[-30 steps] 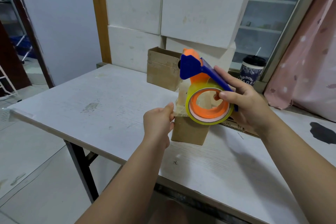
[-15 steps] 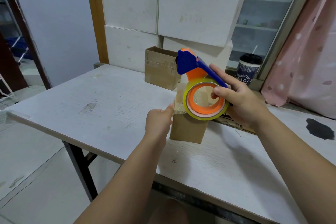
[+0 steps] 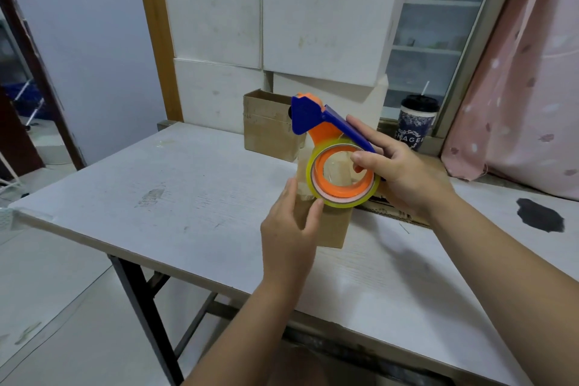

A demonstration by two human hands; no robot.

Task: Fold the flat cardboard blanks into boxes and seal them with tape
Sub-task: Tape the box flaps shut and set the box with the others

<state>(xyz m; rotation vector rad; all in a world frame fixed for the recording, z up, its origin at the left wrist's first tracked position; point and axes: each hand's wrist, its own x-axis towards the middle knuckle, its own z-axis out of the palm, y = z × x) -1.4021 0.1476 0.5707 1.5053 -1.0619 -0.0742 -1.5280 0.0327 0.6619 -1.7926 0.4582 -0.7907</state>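
Observation:
A small brown cardboard box (image 3: 333,229) stands on the white table (image 3: 194,197) in front of me. My left hand (image 3: 289,226) holds its near left side, with thumb and fingers against the cardboard and the tape strip. My right hand (image 3: 398,172) grips a blue and orange tape dispenser (image 3: 329,147) with a yellowish tape roll, held over the top of the box. A clear strip of tape runs from the roll down onto the box's left face. Flat cardboard blanks (image 3: 394,213) lie under my right wrist, mostly hidden.
Another brown box (image 3: 269,125) with an open top stands behind. White boxes (image 3: 282,25) are stacked against the window. A lidded drink cup (image 3: 416,122) sits on the sill, a pink curtain (image 3: 526,88) hangs right. A black stain (image 3: 539,216) marks the table.
My left hand has slid up along the box's side and spread over the tape strip. The dispenser stays above the box. The camera has tilted slightly.

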